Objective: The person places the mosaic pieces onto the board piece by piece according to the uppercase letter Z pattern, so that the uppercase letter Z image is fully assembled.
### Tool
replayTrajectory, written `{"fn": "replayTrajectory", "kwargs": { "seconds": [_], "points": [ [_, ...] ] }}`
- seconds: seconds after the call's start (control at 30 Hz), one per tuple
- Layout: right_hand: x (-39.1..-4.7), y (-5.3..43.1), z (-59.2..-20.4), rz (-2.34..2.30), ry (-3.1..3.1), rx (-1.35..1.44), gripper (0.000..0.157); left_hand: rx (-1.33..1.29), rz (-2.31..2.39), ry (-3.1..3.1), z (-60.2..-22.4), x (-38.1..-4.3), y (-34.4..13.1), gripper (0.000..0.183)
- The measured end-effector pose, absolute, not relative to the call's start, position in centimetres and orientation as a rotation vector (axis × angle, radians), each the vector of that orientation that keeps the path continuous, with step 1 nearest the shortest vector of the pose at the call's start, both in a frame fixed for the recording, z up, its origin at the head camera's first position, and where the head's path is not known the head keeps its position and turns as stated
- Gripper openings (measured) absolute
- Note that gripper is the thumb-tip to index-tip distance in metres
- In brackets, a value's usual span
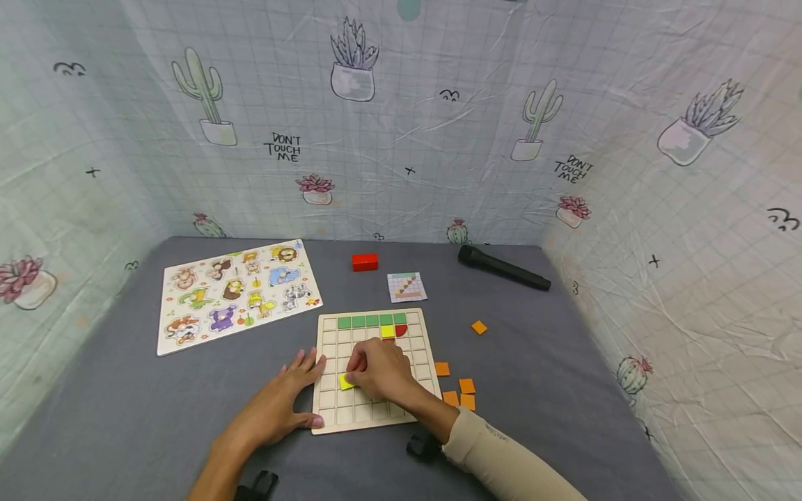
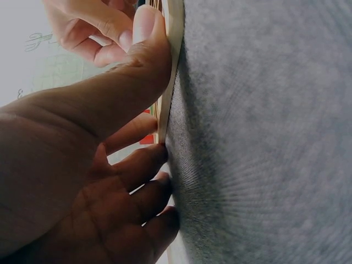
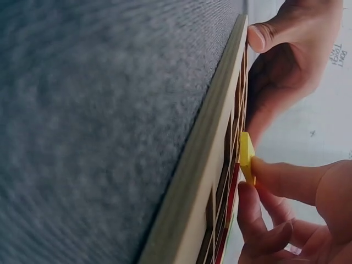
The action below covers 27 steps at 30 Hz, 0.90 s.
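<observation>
A wooden grid board (image 1: 327, 399) lies on the grey cloth. My left hand (image 1: 282, 400) rests at its left edge, thumb on the near corner and fingers spread along the side. My right hand (image 1: 382, 369) pinches a yellow square tile (image 3: 246, 157) between thumb and fingers, over the left-middle cells; the tile stands tilted at the board's surface in the right wrist view. Green tiles (image 1: 358, 322) form a row near the board's far side. Below them sit another yellow tile (image 1: 388, 331) and a red rounded piece (image 1: 401, 330); more red is partly hidden by my right hand.
Several orange tiles (image 1: 466, 386) lie right of the board, one (image 1: 479, 327) farther off. Behind it are a patterned card (image 1: 406, 287), a red block (image 1: 365, 262) and a black stick-like object (image 1: 504, 268). An animal picture board (image 1: 238, 296) lies at left.
</observation>
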State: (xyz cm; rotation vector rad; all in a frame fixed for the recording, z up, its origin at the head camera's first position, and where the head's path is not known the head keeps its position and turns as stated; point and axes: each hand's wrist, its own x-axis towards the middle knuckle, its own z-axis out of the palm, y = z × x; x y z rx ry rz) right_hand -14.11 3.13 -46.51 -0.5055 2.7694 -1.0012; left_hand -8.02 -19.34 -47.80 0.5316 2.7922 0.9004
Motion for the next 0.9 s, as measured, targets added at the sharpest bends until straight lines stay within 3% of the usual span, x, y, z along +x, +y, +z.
{"fn": "replayTrajectory", "kwargs": {
  "seconds": [0.47, 0.9],
  "points": [
    [-14.4, 2.4, -46.7, -0.862, 2.820, -0.588, 0.029, 0.554, 0.897, 2.794, -47.7, -8.0, -19.3, 0.105],
    [-15.1, 5.2, -46.2, -0.953, 2.675, -0.661, 0.018, 0.539, 0.887, 2.800, -47.8, -8.1, -19.3, 0.105]
  ]
}}
